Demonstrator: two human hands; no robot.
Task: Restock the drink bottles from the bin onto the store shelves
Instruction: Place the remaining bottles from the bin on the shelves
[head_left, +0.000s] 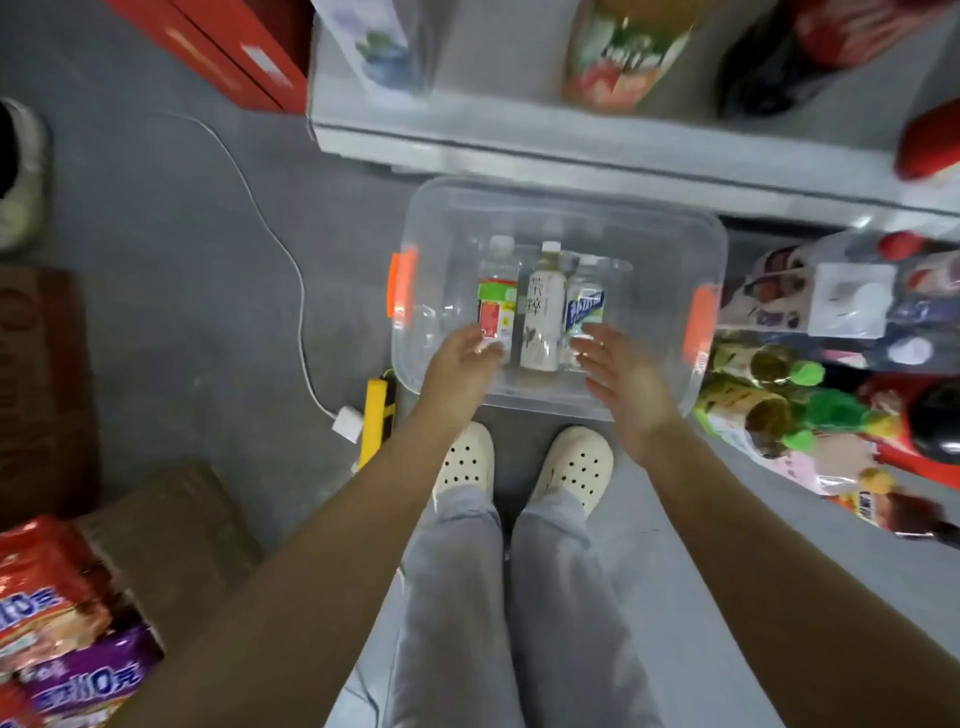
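Purple snack pack (88, 686), floor's near-left edge: white txt, approx "110克". Red-orange pack (36, 608) just behind it: same style, only "0克" legible. White bottle (543, 317), mid of bin (571, 405): vertical dark chars, lower looks like "粹", upper blurred. Blue-label bottle (584, 306) toward bin's right edge: white chars, unreadable. Red/green-label bottle (496, 306) toward left edge: no legible txt. Shelf bottle (623, 52): label blurred.

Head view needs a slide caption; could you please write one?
Left hand and right hand reach toward three bottles in the clear bin.
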